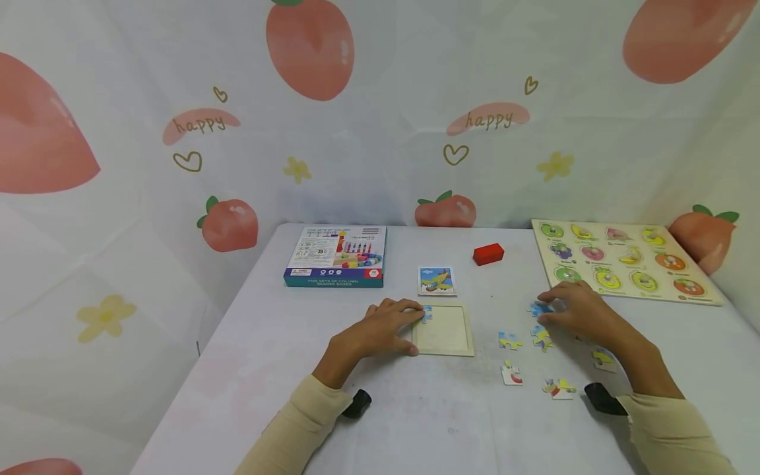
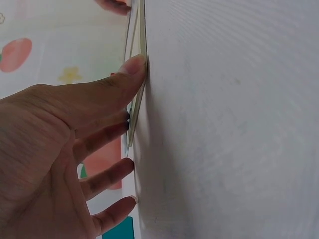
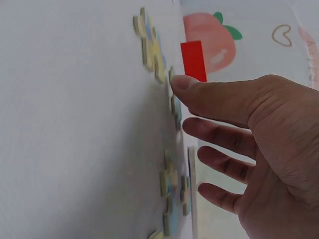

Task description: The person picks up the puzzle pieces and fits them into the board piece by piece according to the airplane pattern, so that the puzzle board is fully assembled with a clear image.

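Observation:
My left hand [image 1: 375, 330] rests at the left side of a square wooden puzzle tray [image 1: 445, 338]. Its thumb touches the tray's edge in the left wrist view, and its forefinger reaches a blue puzzle piece [image 1: 427, 314] in the upper left corner. Over the loose jigsaw pieces to the right is my right hand [image 1: 578, 315], with thumb and forefinger apart around a blue piece [image 1: 539, 308]. In the right wrist view the thumb tip overlaps a piece [image 3: 177, 112]; contact is unclear. Nearby lie other pieces [image 1: 541, 337], some joined or touching, partly under the hand.
Behind the tray lies a picture card [image 1: 437, 281] with a yellow aeroplane. A red block [image 1: 488, 254] stands farther back. The boxed bead set [image 1: 335, 257] is at back left, a fruit board [image 1: 629, 264] at back right.

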Demonstrator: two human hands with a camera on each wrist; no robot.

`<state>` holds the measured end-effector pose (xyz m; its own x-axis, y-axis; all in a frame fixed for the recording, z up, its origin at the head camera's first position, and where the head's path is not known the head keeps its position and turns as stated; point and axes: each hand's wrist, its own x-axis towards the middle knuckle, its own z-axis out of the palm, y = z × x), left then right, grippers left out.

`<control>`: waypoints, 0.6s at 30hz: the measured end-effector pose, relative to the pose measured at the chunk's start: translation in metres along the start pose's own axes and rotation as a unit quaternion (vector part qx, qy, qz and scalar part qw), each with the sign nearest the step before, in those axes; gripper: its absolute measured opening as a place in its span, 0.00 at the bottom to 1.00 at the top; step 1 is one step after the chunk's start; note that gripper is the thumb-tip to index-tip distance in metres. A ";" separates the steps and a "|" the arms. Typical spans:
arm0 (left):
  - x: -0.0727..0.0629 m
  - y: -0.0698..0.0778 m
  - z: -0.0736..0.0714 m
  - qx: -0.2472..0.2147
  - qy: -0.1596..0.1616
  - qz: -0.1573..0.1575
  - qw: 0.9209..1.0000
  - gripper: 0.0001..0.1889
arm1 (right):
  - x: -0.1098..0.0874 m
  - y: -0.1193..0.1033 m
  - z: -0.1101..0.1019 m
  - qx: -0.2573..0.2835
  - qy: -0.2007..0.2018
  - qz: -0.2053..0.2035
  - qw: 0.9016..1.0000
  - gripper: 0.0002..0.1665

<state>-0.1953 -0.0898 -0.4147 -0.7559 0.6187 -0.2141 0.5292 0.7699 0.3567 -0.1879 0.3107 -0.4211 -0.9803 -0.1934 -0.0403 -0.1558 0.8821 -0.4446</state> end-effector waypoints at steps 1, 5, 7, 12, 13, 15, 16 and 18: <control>0.000 0.000 0.000 0.000 0.000 0.000 1.000 0.41 | 0.000 0.002 0.000 0.003 0.000 0.002 1.000 0.28; -0.001 0.001 -0.001 0.000 -0.003 -0.001 1.000 0.41 | 0.000 0.009 0.003 0.010 0.005 0.002 1.000 0.26; -0.001 0.002 -0.002 -0.001 -0.005 -0.003 1.000 0.41 | 0.001 0.010 0.003 0.011 0.009 -0.005 1.000 0.24; -0.001 0.003 -0.001 -0.002 -0.007 -0.009 1.000 0.41 | 0.001 0.012 0.003 0.011 0.012 -0.015 1.000 0.22; -0.001 0.003 -0.001 -0.002 -0.008 -0.009 1.000 0.41 | 0.001 0.012 0.003 0.010 0.012 -0.015 1.000 0.22; -0.001 0.003 -0.001 -0.002 -0.008 -0.010 1.000 0.41 | 0.001 0.012 0.003 0.009 0.013 -0.016 1.000 0.21; -0.001 0.004 -0.001 -0.001 -0.008 -0.010 1.000 0.41 | 0.001 0.012 0.003 0.007 0.014 -0.015 1.000 0.21; -0.001 0.004 -0.001 -0.001 -0.008 -0.010 1.000 0.41 | 0.000 0.011 0.002 0.007 0.014 -0.012 1.000 0.21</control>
<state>-0.1932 -0.0875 -0.4126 -0.7595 0.6064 -0.2355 0.5140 0.7813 0.3540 -0.1893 0.3195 -0.4283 -0.9793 -0.2022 -0.0044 -0.1778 0.8714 -0.4572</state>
